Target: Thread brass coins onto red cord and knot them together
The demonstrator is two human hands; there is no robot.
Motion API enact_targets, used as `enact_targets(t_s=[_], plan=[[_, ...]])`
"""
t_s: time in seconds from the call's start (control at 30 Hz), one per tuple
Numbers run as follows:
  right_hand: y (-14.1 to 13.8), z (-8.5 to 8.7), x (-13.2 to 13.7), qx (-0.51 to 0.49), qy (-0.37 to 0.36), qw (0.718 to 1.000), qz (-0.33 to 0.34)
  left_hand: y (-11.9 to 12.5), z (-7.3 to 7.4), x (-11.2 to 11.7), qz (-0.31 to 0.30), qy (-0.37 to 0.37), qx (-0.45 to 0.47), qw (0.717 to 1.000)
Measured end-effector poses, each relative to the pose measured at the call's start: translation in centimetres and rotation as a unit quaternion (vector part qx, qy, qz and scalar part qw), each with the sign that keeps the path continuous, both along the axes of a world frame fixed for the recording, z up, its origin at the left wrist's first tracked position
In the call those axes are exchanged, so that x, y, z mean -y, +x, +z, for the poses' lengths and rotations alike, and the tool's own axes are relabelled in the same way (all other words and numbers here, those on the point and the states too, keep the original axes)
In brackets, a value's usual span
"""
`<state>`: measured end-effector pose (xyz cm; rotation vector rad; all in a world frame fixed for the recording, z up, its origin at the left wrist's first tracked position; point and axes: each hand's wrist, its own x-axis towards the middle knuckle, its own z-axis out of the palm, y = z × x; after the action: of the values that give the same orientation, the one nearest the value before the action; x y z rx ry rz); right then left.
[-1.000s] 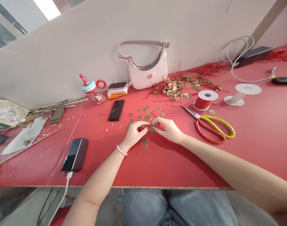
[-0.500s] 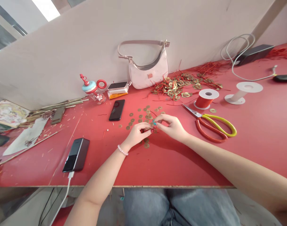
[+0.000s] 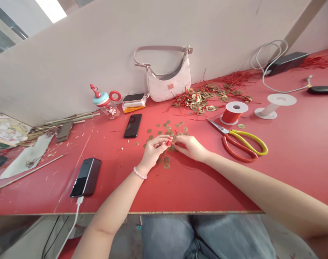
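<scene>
My left hand [image 3: 153,151] and my right hand [image 3: 191,146] meet over the middle of the red table [image 3: 180,187], fingertips pinched together. Between them runs a thin red cord [image 3: 185,151], which trails back across my right hand. What else sits in the pinch is too small to tell. Several loose brass coins [image 3: 166,129] with square holes lie scattered just beyond and under the hands.
A pile of coins tied with red cord [image 3: 207,98] lies behind. A spool of red cord [image 3: 234,113], an empty white spool [image 3: 274,105] and red-and-yellow scissors [image 3: 241,142] sit to the right. Two phones [image 3: 133,126] [image 3: 85,177], a bottle [image 3: 106,102] and a handbag [image 3: 169,81] are left and behind.
Both hands stayed together at the same spot while the fingers shifted. A length of red cord now shows trailing over my right hand.
</scene>
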<state>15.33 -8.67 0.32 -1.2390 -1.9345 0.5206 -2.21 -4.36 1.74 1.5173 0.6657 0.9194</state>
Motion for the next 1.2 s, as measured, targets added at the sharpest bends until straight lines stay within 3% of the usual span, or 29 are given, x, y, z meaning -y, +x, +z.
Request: enact_targets(t_s=[0.13,0.23,0.37,0.47,0.57,0.67,0.8,0.93,1.1,1.2], plan=[[-0.7,0.1,0.7,0.091,0.071,0.986,0.122,0.1,-0.5,-0.9,0.088,-0.023,-0.002,0.996],[-1.1,0.1,1.1,0.11,0.11,0.978,0.142,0.0,-0.8,-1.3,0.124,-0.016,-0.019,0.992],[-1.2,0.3,1.5,0.085,0.107,0.985,0.102,-0.2,-1.0,-1.6,0.137,-0.015,-0.045,0.989],[-0.8,0.8,1.7,-0.006,0.068,0.997,0.042,-0.2,-1.1,-1.7,0.161,-0.044,-0.063,0.984],[-0.3,1.5,1.6,-0.129,0.026,0.991,-0.033,-0.2,-1.0,-1.8,0.186,-0.077,-0.078,0.976],[0.2,1.9,1.0,-0.246,-0.019,0.966,-0.076,-0.2,-1.0,-1.8,0.197,-0.069,-0.096,0.973],[1.0,1.9,0.0,-0.375,-0.078,0.92,-0.078,-0.3,-1.0,-2.0,0.215,-0.042,-0.101,0.97],[2.2,2.0,-0.8,-0.5,-0.123,0.856,-0.048,-0.5,-1.0,-2.5,0.237,-0.084,-0.079,0.965],[3.6,2.2,-1.3,-0.602,-0.145,0.783,-0.057,-0.7,-1.1,-2.8,0.245,-0.093,-0.071,0.962],[3.5,2.0,-1.2,-0.589,-0.166,0.79,-0.036,-0.7,-1.2,-2.9,0.251,-0.068,-0.083,0.962]])
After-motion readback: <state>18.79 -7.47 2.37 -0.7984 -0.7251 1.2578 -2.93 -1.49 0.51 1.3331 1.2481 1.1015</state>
